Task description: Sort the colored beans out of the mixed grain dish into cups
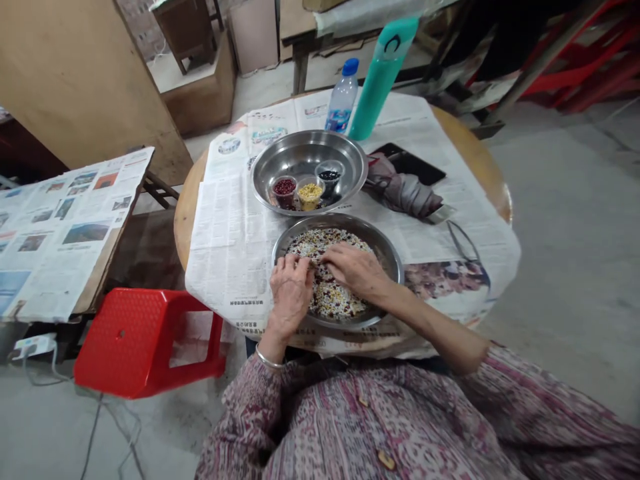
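Observation:
A steel bowl point(399, 270) in front of me holds a mix of white grains, dark red beans and yellow kernels point(343, 303). My left hand point(291, 293) reaches over its left rim, fingers bent down at the mix. From the right comes my right hand point(356, 270), its fingers pinched together near the left fingertips. Whatever is between either hand's fingers is too small to make out. Behind stands a wider steel bowl point(265, 160) with three clear cups: red beans point(284, 187), yellow kernels point(310, 192) and black beans point(329, 175).
Newspaper point(220, 227) covers the round table point(493, 180). A water bottle point(343, 100) and a teal flask point(383, 80) stand at the back. Right of the bowls lie a folded umbrella point(407, 193) and a dark phone point(420, 167). A red stool point(125, 340) is at left.

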A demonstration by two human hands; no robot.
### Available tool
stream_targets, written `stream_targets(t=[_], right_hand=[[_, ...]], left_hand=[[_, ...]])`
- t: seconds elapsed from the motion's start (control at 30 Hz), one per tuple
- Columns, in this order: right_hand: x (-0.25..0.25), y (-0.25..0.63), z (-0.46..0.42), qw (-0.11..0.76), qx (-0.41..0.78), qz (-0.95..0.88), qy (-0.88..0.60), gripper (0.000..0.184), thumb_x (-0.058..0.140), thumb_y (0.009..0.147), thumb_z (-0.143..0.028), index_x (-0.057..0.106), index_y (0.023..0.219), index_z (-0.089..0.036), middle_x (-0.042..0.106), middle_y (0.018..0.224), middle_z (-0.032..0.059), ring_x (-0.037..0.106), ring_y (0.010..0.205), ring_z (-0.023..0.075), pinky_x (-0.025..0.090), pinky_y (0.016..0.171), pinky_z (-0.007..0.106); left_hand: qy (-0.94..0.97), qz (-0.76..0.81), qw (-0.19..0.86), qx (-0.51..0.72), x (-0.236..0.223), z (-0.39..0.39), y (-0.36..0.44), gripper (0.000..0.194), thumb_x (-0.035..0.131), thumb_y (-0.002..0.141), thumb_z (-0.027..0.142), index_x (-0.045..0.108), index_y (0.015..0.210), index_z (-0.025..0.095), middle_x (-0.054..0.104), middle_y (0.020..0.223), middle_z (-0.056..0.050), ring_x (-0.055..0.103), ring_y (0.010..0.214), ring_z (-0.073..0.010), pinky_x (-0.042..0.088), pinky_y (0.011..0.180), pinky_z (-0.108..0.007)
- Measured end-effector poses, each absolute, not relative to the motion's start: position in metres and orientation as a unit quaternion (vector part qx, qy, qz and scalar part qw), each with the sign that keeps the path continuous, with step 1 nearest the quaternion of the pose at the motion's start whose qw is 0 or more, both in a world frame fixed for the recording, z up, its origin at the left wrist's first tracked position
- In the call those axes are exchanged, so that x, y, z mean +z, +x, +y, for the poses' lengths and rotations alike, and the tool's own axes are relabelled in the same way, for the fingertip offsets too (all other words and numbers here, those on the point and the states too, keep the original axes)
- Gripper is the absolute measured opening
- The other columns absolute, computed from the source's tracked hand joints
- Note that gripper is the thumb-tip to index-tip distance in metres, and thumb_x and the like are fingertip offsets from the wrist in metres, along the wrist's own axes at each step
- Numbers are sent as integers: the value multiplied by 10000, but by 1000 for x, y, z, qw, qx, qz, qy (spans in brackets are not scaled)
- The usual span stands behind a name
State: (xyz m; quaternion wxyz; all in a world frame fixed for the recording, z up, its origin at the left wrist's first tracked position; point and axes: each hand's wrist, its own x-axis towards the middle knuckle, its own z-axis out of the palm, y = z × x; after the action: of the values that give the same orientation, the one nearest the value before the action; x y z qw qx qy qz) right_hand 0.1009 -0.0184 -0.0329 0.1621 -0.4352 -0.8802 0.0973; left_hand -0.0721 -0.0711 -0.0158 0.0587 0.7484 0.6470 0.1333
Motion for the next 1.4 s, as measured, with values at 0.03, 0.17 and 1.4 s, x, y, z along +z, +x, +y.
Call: stream_targets(t=[0.03, 0.17, 1.4], right_hand=[[-33, 103, -15, 169, 86, -867, -460, 265, 466, 954, -145, 719, 1014, -192, 708, 1030, 118, 616, 1033, 263, 504, 876, 359], [-34, 106, -15, 186, 58, -839, -509, 275, 503, 971, -231, 714, 1138, -172, 692, 1144, 140, 586, 1097, 301, 506, 896, 397], [-30, 74, -16, 165, 158, -905, -358, 225, 576, 946, -245, 709, 1108, -164, 653, 1124, 149, 557, 1098, 283, 502, 904, 402]], left_hand=[[751, 644, 55, 138, -15, -71, -72, 278, 603, 1000, 363, 614, 1244, 231, 622, 1302, -79, 561, 1153, -243, 488, 956, -361], [764, 631, 53, 126, -14, -70, -72, 519, 750, 888, 463, 581, 1336, 262, 572, 1384, -86, 545, 1201, -272, 496, 971, -383], [726, 648, 80, 215, -17, -67, -75, 323, 403, 980, 32, 545, 1205, 214, 623, 1141, -80, 624, 1089, -199, 554, 896, -316]])
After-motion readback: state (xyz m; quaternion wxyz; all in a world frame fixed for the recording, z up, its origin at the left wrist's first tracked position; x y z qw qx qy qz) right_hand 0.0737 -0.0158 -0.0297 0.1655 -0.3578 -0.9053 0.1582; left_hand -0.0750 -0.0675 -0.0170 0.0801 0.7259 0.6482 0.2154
